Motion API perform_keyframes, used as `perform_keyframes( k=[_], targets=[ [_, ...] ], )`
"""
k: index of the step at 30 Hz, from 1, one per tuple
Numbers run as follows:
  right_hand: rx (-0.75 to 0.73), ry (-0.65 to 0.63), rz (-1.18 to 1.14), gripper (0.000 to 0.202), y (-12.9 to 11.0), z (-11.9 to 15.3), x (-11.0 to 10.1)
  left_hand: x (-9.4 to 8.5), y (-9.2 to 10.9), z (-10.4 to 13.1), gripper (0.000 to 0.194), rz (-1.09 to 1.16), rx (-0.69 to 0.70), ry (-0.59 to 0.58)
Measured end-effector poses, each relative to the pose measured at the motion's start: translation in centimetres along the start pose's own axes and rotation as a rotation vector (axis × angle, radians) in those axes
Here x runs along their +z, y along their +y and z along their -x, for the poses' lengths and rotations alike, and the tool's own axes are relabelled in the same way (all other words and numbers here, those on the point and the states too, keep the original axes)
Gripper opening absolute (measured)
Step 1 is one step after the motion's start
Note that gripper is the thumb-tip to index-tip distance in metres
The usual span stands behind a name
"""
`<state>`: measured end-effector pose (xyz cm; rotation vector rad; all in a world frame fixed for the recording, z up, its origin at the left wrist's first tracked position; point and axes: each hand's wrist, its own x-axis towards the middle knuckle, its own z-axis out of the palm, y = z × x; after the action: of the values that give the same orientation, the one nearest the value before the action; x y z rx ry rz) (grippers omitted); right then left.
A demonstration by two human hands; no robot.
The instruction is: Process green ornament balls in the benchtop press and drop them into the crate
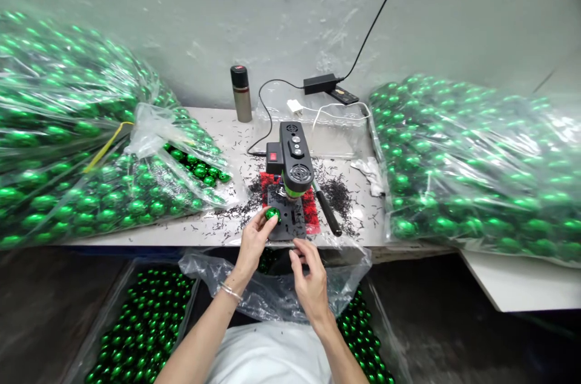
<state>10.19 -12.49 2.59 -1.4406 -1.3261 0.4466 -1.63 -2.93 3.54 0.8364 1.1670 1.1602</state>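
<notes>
A shiny green bauble is pinched between the thumb and fingers of my left hand, at the front left of a small black press. My right hand hovers just before the table edge, its fingers curled and thumb near the index fingertip. Whether something tiny sits in that pinch I cannot make out. Under the press head lies a dark base plate on a red mat. The press's black-gripped lever points down to the right.
Large clear bags of green baubles stand left and right. Small black pieces lie scattered round the press. Behind are a bottle, a power adapter and cables. A plastic sheet hangs from the table edge above more baubles.
</notes>
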Motion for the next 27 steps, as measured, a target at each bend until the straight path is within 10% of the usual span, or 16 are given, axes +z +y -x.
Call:
perform_keyframes(
  k=[14,23,27],
  targets=[
    [-0.053,-0.042,0.104,0.021,0.8,2.2,-2.3,1.3,-2.3,-2.1,0.03,-0.942,0.631,0.008],
    [-0.55,0.227,0.144,0.059,-4.0,-7.9,-5.6,1.3,-2.5,-2.6,0.029,-0.927,0.661,-0.02],
    [-0.681,0.049,0.075,0.027,-5.7,-11.3,-4.6,1.4,-2.3,-2.4,0.028,-0.924,0.639,-0.037]
  ],
)
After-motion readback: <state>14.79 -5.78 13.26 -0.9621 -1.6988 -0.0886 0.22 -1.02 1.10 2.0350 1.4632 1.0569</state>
